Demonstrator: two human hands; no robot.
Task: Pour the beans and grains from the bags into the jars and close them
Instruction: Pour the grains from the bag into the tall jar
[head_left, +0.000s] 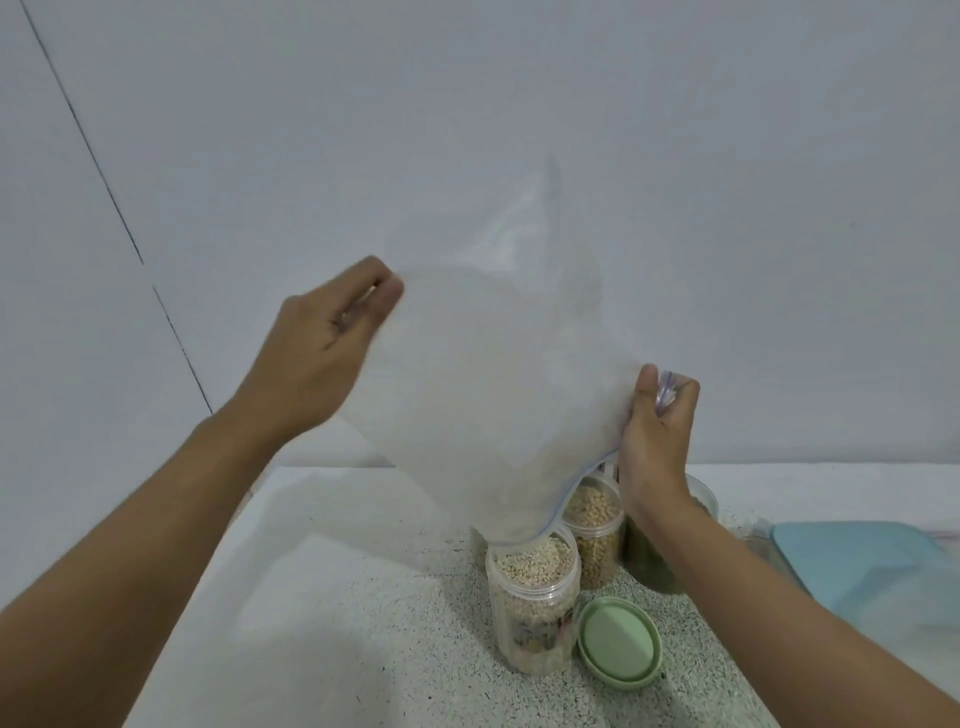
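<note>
Grip of the left hand (332, 338) pinches a corner of the clear bag (493, 389); the right hand (657, 431) pinches its zip edge above an open jar (535, 597) brimming with pale grains

I have the left hand (332, 332) pinching the raised corner of the clear zip bag (493, 389), while the right hand (657, 431) grips the zip edge lower down. The bag's mouth hangs just over the near jar (535, 597), which is full of pale grains. A green lid (618, 642) lies right of it on the speckled counter (389, 597). Behind stand a jar of tan beans (595, 530) and a dark green jar (649, 566), partly hidden by my wrist.
</note>
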